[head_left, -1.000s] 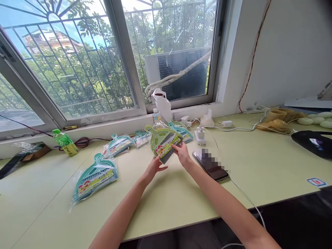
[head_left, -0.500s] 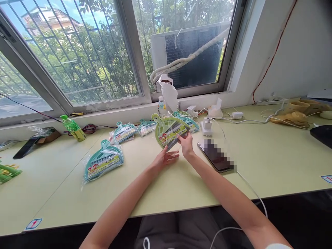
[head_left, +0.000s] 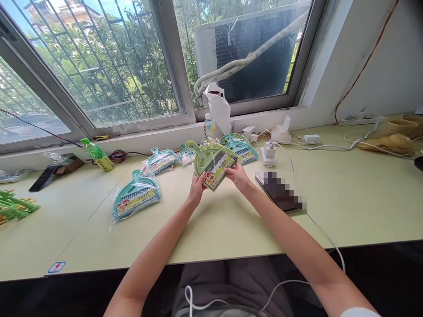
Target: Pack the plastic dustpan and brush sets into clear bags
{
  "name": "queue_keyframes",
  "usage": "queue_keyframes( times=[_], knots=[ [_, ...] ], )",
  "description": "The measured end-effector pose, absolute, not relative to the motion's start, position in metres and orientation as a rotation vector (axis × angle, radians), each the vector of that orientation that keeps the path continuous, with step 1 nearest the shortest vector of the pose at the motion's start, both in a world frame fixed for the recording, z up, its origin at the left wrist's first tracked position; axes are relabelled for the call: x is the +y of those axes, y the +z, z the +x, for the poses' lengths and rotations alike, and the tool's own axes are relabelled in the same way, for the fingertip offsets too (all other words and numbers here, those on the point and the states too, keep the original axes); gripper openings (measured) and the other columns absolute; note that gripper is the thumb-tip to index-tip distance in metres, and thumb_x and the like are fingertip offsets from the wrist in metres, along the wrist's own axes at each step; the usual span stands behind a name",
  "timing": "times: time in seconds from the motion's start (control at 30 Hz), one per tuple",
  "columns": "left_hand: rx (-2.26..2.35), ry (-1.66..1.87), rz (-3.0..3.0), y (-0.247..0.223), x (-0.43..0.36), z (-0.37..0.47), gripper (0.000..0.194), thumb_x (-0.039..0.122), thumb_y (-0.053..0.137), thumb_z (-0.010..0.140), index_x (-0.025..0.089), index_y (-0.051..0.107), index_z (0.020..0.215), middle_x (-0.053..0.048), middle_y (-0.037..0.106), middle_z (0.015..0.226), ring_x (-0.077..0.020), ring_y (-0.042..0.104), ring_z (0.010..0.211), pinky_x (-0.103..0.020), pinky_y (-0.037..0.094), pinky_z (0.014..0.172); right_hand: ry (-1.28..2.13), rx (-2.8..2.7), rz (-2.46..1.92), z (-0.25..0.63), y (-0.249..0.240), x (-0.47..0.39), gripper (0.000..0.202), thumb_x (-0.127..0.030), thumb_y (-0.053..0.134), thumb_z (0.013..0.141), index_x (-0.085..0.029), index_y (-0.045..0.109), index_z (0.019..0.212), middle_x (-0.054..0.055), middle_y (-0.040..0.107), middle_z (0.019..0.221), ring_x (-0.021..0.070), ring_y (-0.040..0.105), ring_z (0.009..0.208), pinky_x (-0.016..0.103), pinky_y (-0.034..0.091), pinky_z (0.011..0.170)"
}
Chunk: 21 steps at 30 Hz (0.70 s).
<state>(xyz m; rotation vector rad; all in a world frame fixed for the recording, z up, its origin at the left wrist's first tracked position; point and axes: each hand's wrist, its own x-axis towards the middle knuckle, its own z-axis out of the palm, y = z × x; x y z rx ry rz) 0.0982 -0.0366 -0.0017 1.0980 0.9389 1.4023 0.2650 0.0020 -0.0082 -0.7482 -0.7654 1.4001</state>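
Fingers of the left hand [head_left: 197, 190], splayed earlier, have folded in at the lower left edge of the green dustpan set [head_left: 213, 165]; some fingertips are hidden behind it; pixel blocks mask part of the phone [head_left: 275, 194]; both hands pinch the set, the right hand [head_left: 239, 177] at its right edge, tilted over the worktop [head_left: 218, 233] between teal packs [head_left: 137, 197].

Holding a dustpan set [head_left: 216, 165] between left hand [head_left: 197, 190] and right hand [head_left: 239, 177] over a table [head_left: 224, 233], with a second set [head_left: 137, 196] to the left and a phone [head_left: 276, 191] to the right. Backed by a window [head_left: 128, 66], with a bottle [head_left: 97, 155] at back left.
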Motion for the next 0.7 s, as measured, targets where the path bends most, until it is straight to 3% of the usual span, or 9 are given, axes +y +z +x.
queue_keyframes(
  times=[0.37,0.7],
  knots=[
    [0.972,1.391,1.206,0.0003,-0.0426,0.1019,0.063,0.044,0.075,0.068,0.021,0.052,0.122,-0.008,0.070,0.108,-0.0225,0.068,0.087,-0.032,0.058,0.065,1.367,-0.743,-0.770,0.2677,-0.0041,0.0011,0.047,-0.017,0.086,0.057,-0.023,0.057,0.093,0.002,0.072,0.090,0.0224,0.070,0.088,0.036,0.061,0.073],
    [0.967,1.448,1.169,-0.0015,-0.0402,0.1005,0.054,0.042,0.072,0.069,0.020,0.054,0.115,-0.007,0.069,0.107,-0.0219,0.068,0.089,-0.031,0.057,0.068,1.381,-0.736,-0.744,0.2617,-0.0077,0.0002,0.043,-0.019,0.085,0.060,-0.023,0.056,0.092,0.001,0.073,0.087,0.0242,0.071,0.091,0.039,0.062,0.078]
  ],
)
